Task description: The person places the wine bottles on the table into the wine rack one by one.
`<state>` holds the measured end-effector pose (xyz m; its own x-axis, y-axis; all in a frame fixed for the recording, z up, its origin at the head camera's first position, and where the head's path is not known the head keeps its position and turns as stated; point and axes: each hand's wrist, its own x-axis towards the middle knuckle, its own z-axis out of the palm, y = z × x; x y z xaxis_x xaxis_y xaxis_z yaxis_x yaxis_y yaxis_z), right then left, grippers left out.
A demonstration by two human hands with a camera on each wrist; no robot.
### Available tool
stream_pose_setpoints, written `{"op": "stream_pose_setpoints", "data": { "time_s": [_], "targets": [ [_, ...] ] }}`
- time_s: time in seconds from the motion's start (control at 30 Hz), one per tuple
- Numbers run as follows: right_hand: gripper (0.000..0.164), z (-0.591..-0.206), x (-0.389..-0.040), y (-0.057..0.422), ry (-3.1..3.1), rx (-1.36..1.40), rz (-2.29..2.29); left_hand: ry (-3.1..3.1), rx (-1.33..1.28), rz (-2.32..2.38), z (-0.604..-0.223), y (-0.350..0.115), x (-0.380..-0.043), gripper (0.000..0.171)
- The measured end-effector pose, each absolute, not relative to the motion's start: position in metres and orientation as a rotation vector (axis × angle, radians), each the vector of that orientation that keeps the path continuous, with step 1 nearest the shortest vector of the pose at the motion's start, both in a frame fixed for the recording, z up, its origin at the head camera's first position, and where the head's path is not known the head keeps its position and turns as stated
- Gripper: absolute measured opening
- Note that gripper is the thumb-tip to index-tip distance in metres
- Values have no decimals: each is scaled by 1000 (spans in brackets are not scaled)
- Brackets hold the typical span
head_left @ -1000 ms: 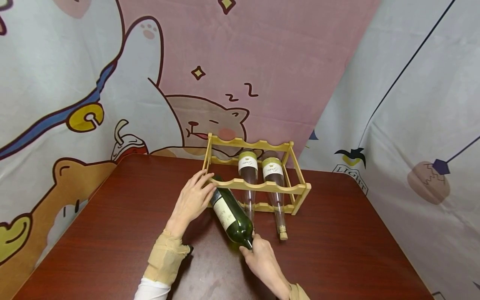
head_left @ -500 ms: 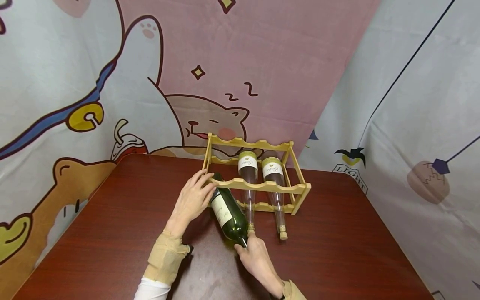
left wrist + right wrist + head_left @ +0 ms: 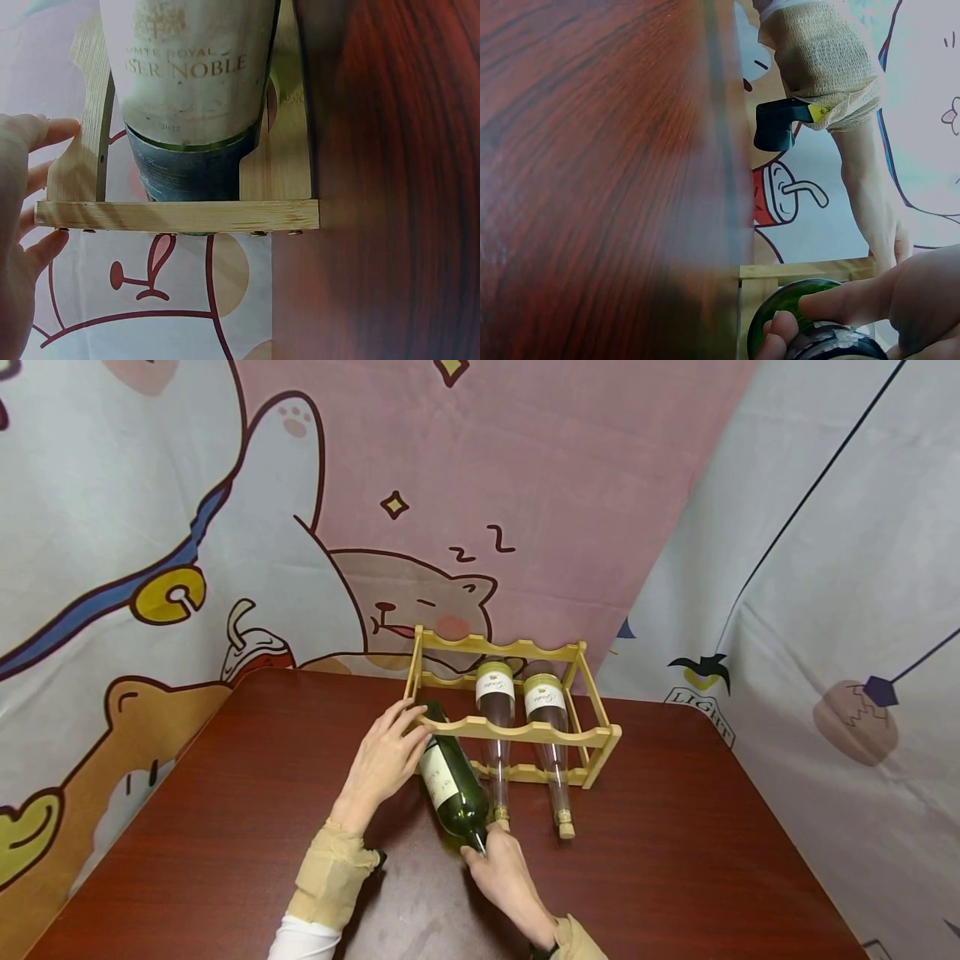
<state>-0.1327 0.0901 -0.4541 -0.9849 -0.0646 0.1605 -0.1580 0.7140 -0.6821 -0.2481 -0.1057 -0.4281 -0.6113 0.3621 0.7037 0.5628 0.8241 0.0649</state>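
A green wine bottle (image 3: 459, 802) with a pale label slants into the left bay of a light wooden wine rack (image 3: 577, 738), base end under the upper front rail. My right hand (image 3: 501, 872) grips its neck, which points toward me. In the right wrist view, the fingers (image 3: 847, 304) wrap around that neck. My left hand (image 3: 384, 760) holds the rack's front left corner. Its fingers (image 3: 56, 131) touch the rail's end in the left wrist view, beside the bottle's label (image 3: 187, 75). Two clear corked bottles lie in the rack, one in the middle (image 3: 496, 685) and one to the right (image 3: 547, 697).
The rack stands on a reddish-brown wooden table (image 3: 697, 860), near its back edge. Behind it hangs a printed cartoon curtain (image 3: 570, 510). The clear bottles' corked necks stick out toward me, the right one's cork (image 3: 566, 830) reaching well past the rack.
My right hand has moved left and slightly toward me with the bottle's neck, so the bottle lies straighter to the rack. The left hand has kept its place on the corner.
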Motion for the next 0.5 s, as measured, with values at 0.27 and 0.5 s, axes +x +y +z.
{"op": "stream_pose_setpoints", "data": {
  "time_s": [0.27, 0.5],
  "targets": [
    [24, -456, -134, 82, -2826, 130, 1186, -2276, -684, -360, -429, -106, -249, 18],
    [25, -462, -138, 75, -2828, 88, 1193, -2287, -681, -358, -429, -107, -248, 18]
  ]
}}
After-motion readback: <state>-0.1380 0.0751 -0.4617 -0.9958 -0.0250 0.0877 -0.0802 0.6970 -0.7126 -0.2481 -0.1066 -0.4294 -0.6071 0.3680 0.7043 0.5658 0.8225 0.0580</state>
